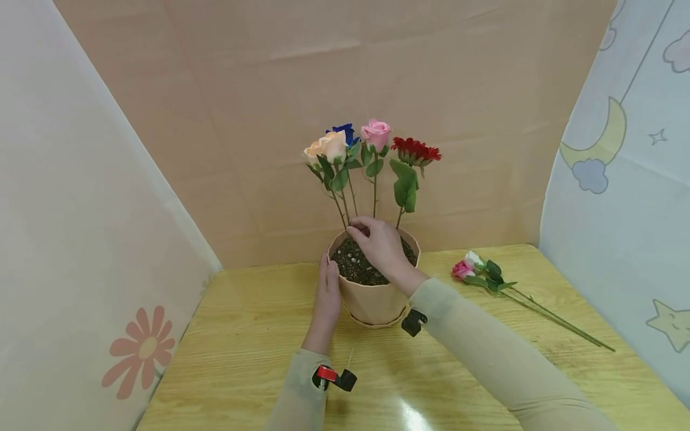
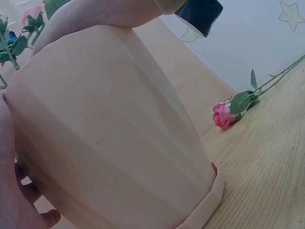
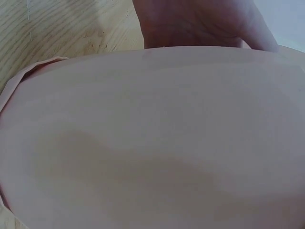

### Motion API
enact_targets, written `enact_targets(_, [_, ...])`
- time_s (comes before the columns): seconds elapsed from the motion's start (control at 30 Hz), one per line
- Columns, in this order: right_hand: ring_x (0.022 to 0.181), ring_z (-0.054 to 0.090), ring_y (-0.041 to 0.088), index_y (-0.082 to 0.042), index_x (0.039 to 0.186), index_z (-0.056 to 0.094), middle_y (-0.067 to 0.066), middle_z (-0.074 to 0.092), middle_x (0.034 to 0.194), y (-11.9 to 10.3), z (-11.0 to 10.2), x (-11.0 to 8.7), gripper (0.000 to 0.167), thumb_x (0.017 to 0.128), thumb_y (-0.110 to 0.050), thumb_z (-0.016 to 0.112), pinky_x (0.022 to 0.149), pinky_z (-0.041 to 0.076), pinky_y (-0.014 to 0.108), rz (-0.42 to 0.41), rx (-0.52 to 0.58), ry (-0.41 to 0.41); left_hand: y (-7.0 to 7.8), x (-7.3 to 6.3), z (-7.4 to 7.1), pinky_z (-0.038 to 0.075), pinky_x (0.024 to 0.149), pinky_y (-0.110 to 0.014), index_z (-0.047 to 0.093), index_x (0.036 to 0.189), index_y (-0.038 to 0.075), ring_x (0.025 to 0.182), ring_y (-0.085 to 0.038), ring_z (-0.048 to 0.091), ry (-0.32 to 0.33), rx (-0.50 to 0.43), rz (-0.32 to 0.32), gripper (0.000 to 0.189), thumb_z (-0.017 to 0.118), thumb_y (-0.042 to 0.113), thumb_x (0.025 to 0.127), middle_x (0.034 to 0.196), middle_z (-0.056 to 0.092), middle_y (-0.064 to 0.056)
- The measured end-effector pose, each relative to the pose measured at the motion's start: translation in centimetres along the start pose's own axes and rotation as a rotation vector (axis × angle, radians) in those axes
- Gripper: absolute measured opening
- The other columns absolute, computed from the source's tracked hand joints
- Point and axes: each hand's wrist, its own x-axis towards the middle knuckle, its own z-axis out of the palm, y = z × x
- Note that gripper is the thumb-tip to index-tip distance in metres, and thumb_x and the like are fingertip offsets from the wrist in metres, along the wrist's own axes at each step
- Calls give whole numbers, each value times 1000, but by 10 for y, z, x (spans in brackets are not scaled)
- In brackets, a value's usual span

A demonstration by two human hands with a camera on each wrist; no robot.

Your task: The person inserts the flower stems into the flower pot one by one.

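A peach-coloured flowerpot (image 1: 372,302) filled with dark soil (image 1: 353,266) stands on its saucer. My left hand (image 1: 326,293) rests along the pot's left side, fingers fairly straight; the left wrist view shows fingers (image 2: 50,218) reaching round the wall. Over the soil, my right hand (image 1: 380,246) pinches a peach rose (image 1: 333,145) low on its stem, at the pot's back left; the fingertips partly hide the stem. Upright in the pot stand a second peach rose (image 1: 312,152), a blue rose (image 1: 350,134), a pink rose (image 1: 376,134) and a red daisy-like flower (image 1: 416,149).
A deep pink rose (image 1: 462,270) and a white rose (image 1: 474,259) lie on the wooden table (image 1: 253,341) to the pot's right, long stems pointing toward the front right. A tan cloth (image 1: 259,149) hangs behind, and patterned cloths flank both sides.
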Motion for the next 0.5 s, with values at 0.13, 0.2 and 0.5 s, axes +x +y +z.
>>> enact_targets(0.13, [103,76,25,-9,128,81,5,81,115,0,1,0,26,111,-26,72,92,61,48,0,3,8,0,0,1,17,133,-62,17,179,18,167,-36,18,8,1,-8,67,28,52,121,182,21,-13])
enact_targets(0.2, [103,76,25,-9,128,81,5,81,115,0,0,-1,26,110,-26,73,92,61,48,0,10,12,0,0,1,17,133,-62,17,179,17,167,-36,19,8,-2,-7,67,28,51,122,182,21,-13])
enact_targets(0.5, [105,75,23,-12,129,81,3,80,118,1,-2,0,28,111,-31,71,93,61,47,18,38,9,1,1,1,17,133,-62,16,179,19,167,-35,18,0,-2,-5,67,27,51,122,182,20,-11])
